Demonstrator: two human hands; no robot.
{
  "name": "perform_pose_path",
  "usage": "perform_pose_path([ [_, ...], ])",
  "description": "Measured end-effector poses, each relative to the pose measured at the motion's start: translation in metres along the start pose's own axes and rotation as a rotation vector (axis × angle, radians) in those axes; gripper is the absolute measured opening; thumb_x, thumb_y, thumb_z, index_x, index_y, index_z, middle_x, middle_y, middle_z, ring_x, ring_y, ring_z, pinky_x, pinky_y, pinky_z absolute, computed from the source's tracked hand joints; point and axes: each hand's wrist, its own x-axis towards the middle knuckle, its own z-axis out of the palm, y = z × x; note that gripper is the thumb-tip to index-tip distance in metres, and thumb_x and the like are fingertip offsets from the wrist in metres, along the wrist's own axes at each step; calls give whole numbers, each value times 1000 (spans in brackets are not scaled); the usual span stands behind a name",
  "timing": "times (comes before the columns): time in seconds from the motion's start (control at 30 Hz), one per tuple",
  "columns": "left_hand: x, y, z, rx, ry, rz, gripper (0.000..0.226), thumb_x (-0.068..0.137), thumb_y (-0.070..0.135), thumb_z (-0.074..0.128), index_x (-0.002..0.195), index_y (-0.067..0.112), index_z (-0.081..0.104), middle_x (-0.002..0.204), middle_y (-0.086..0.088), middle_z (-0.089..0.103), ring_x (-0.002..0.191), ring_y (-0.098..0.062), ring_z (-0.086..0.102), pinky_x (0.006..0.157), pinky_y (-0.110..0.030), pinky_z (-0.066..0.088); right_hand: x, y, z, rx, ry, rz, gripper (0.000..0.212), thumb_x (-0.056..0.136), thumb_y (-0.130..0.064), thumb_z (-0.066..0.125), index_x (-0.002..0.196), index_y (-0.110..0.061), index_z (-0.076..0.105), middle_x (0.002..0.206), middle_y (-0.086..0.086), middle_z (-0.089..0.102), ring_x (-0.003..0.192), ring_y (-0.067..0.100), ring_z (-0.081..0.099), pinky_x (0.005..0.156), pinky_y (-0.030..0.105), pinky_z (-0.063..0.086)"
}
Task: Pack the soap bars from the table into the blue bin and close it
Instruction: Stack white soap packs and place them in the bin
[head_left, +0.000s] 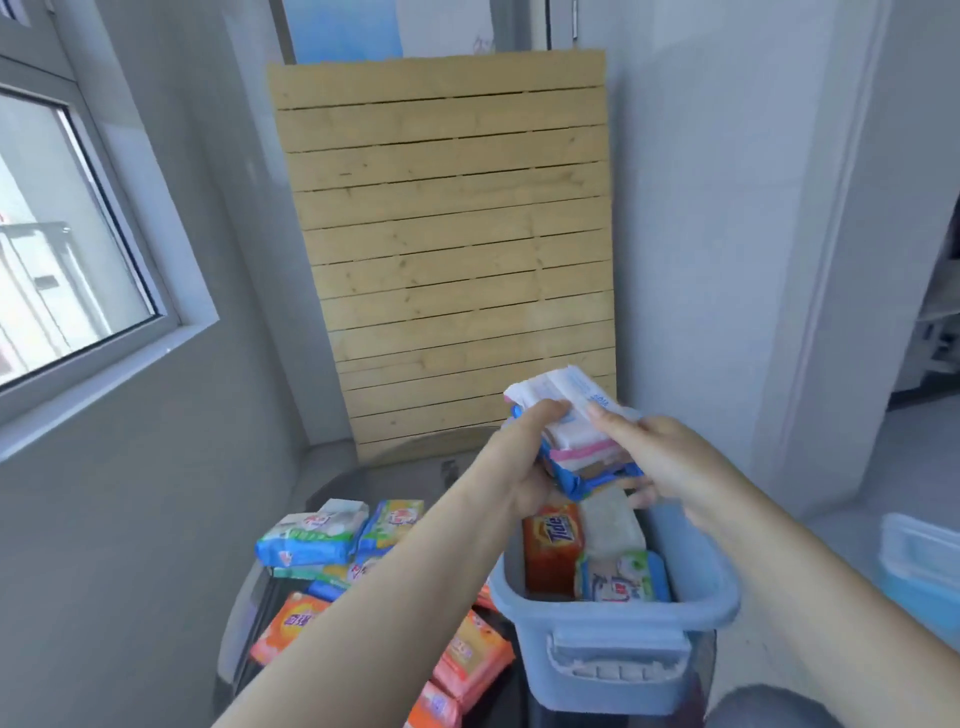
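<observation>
Both hands hold a stack of wrapped soap bars (571, 431) in white, pink and blue wrappers above the far end of the blue bin (613, 613). My left hand (519, 457) grips the stack's left side and my right hand (660, 457) its right side. Inside the bin lie an orange Tide bar (550, 545), a white bar (613, 525) and a blue-green wrapped bar (621, 577). Several more soap bars lie on the dark round table (244, 613): blue-green ones (311, 535) at the back, orange and pink ones (467, 660) at the front.
The bin's pale blue lid (919, 561) lies on the floor at the right. A wooden slatted panel (452, 244) leans on the wall behind the table. A window (62, 234) is at the left. A grey wall closes the left side.
</observation>
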Motion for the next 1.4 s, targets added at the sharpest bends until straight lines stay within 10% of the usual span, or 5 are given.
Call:
perform_pose_path([
  [0.2,45,-19,14,104,88,-174,47,84,19,59,128,3,54,127,-20,63,116,-37,61,94,-52,49,39,28,-29,-808,82,-9,60,80,-71,37,49,-20,48,78,-1,43,99,26,42,74,32,35],
  [0.57,81,-38,18,405,184,-184,25,86,28,55,100,8,63,86,-9,67,74,-24,63,76,-33,53,48,74,-19,-574,187,-106,38,83,-51,54,110,-25,61,103,4,51,92,20,58,70,29,45],
  [0.77,83,-46,18,356,145,-178,34,86,26,49,110,8,66,109,-14,72,102,-32,67,100,-40,49,51,77,-18,-534,182,-129,67,85,-49,53,143,-22,33,137,3,52,123,23,50,88,29,40],
  [0.9,84,-52,18,288,66,-154,19,87,22,50,86,14,67,66,-2,74,68,-20,66,66,-29,53,51,76,-19,-543,192,-161,58,89,-46,50,141,-24,36,132,1,58,115,22,55,75,25,38],
  [1.4,72,-49,25,473,39,-157,43,98,42,38,127,15,55,124,-8,64,101,-19,63,88,-30,49,55,78,-18,-588,132,-122,60,94,-43,40,147,-22,24,130,9,55,109,22,56,74,26,42],
])
